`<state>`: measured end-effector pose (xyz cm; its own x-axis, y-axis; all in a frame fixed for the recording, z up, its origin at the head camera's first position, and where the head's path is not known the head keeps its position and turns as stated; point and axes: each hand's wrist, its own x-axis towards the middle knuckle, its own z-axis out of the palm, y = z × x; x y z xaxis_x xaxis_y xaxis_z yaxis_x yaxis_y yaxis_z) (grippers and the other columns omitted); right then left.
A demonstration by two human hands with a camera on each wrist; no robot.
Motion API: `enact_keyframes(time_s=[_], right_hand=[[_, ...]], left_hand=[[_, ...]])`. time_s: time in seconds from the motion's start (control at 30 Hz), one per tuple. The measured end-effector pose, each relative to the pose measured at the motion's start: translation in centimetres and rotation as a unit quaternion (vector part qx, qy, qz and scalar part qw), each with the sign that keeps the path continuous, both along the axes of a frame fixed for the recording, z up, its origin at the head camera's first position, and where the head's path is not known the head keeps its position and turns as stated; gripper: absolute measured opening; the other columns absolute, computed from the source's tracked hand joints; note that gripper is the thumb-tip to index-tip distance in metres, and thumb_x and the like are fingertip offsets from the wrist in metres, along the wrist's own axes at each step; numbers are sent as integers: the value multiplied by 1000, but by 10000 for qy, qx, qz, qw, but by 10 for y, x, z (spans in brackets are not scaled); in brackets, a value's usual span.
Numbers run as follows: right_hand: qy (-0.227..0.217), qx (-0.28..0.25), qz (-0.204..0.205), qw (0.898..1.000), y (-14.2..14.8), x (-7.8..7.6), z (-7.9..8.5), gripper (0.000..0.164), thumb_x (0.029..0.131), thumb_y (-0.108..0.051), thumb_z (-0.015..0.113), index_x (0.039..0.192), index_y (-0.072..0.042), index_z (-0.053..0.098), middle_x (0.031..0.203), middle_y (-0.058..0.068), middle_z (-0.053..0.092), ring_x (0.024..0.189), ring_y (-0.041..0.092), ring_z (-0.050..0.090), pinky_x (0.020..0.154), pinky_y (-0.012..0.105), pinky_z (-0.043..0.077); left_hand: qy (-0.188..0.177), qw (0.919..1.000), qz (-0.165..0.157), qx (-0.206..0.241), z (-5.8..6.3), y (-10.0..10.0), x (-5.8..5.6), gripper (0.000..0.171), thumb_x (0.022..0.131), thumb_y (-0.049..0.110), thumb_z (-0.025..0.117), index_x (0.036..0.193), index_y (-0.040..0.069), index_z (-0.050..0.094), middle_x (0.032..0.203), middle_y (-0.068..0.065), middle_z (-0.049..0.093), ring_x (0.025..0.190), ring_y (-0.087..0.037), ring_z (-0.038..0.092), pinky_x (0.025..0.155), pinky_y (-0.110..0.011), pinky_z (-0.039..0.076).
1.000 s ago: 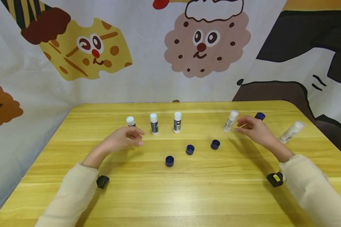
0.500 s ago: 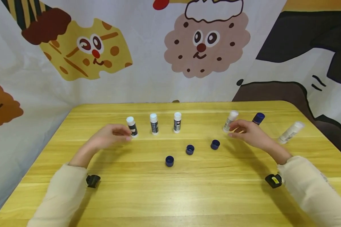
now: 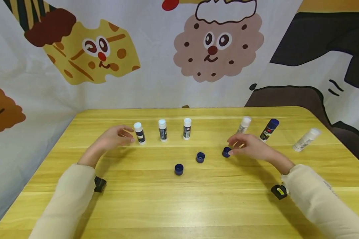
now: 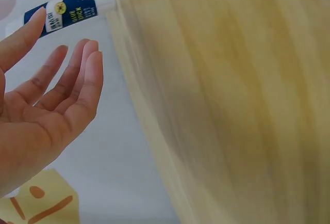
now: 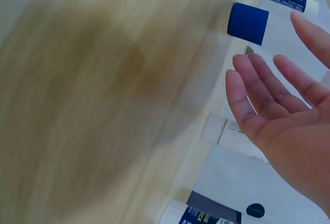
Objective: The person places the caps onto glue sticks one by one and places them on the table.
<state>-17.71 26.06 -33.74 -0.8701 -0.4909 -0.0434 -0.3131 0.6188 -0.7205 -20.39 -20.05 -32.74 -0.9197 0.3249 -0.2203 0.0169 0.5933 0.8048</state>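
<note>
Three uncapped glue sticks stand in a row at the back of the wooden table (image 3: 179,205). My left hand (image 3: 128,136) hovers with relaxed fingers just left of the leftmost stick (image 3: 139,133) and holds nothing. The left wrist view shows that hand (image 4: 67,79) spread open below a blue-labelled stick (image 4: 69,11). My right hand (image 3: 231,148) reaches left, its fingertips right beside a blue cap (image 3: 226,152); I cannot tell if they touch. In the right wrist view the hand (image 5: 268,95) is open, apart from the cap (image 5: 248,23).
Two more blue caps (image 3: 200,157) (image 3: 178,169) lie mid-table. Behind my right hand stand a tilted uncapped stick (image 3: 243,125) and a capped stick (image 3: 269,129). Another white stick (image 3: 306,139) lies at the right edge. A cartoon backdrop (image 3: 179,49) closes the far side.
My right hand moved left and nearer to me, from the tilted uncapped stick to the blue cap, uncovering the capped stick. My left hand drew back left of the leftmost stick.
</note>
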Motion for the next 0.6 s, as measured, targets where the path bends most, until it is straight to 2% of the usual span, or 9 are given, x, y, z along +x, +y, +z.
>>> enact_keyframes(time_s=[0.13,0.37,0.6], right_hand=[[-174,34,122,9998,-4,0,-3,42,81,-13,70,113,8,54,103,17,58,89,27,58,75,38,50],[-160,196,158,9996,-7,-1,-6,39,79,-8,71,110,9,55,99,15,59,85,24,57,69,29,50],[-33,270,211,9994,-6,-2,-9,34,79,-8,71,107,6,58,91,8,60,81,21,56,66,28,49]], left_hand=[[-34,10000,20,-19,-4,4,-7,47,90,15,59,130,-3,42,119,-26,49,101,-33,54,83,-42,47],[131,9998,-120,-125,-8,11,-13,47,89,15,61,128,-5,45,117,-28,51,99,-35,56,79,-42,49],[227,9994,-176,-216,-9,17,-15,39,89,15,60,123,-3,50,116,-28,52,98,-34,55,77,-42,50]])
